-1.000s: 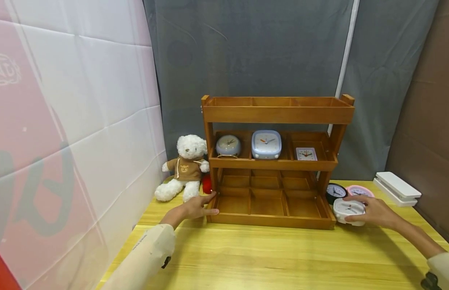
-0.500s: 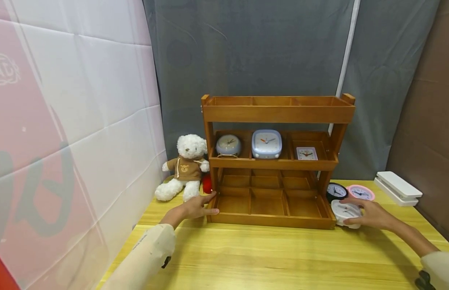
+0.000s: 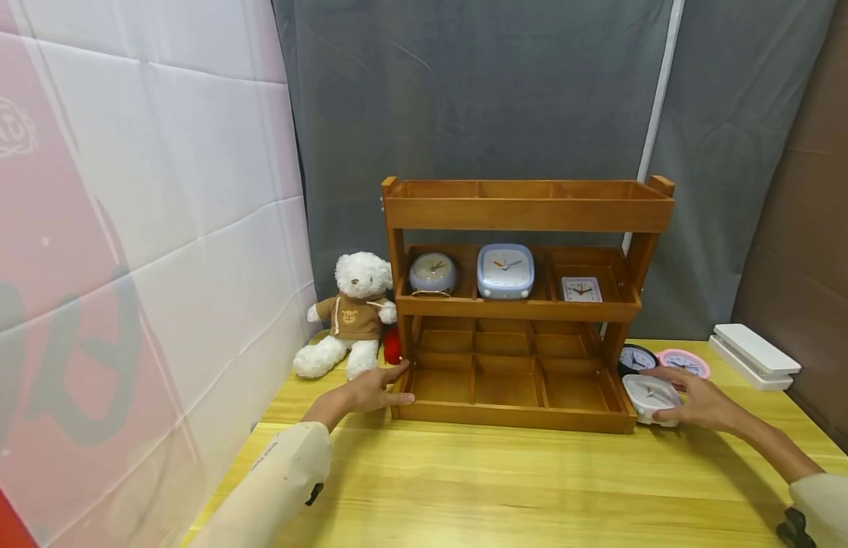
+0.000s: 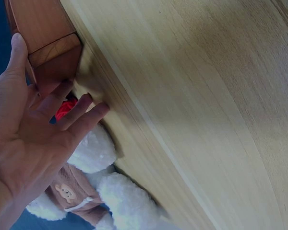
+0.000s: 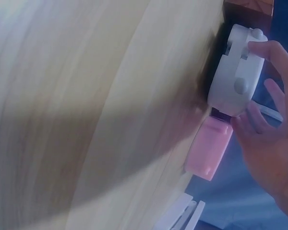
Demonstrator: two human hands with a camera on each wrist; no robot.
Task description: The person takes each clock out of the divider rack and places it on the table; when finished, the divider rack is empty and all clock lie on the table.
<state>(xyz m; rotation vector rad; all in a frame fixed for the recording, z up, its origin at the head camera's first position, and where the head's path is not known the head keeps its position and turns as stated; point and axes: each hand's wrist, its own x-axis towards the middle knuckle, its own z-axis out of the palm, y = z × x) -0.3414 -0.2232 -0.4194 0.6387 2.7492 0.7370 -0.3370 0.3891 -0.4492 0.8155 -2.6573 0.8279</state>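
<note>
A white alarm clock (image 3: 651, 397) lies face up against the right end of the brown wooden shelf (image 3: 513, 417). My right hand (image 3: 701, 402) grips it from the right, thumb at its near side and fingers over its far side. Two feet show on the clock's near side in the right wrist view, the thumb of my right hand (image 5: 273, 115) beside one. At the shelf's lower left corner my left hand (image 3: 371, 390) touches the wood with spread, fairly straight fingers. The left wrist view shows my left hand (image 4: 43, 129) with its thumb against the shelf.
Behind the held clock stand a black clock (image 3: 636, 359) and a pink clock (image 3: 683, 364). Three more clocks, including a blue one (image 3: 505, 272), occupy the middle tier. A white teddy bear (image 3: 355, 320) sits left; a white folded device (image 3: 754, 356) lies right.
My right hand has shifted slightly left with the white alarm clock, bringing it up to the shelf's right end. The pink clock is less covered. My left hand has stayed put.
</note>
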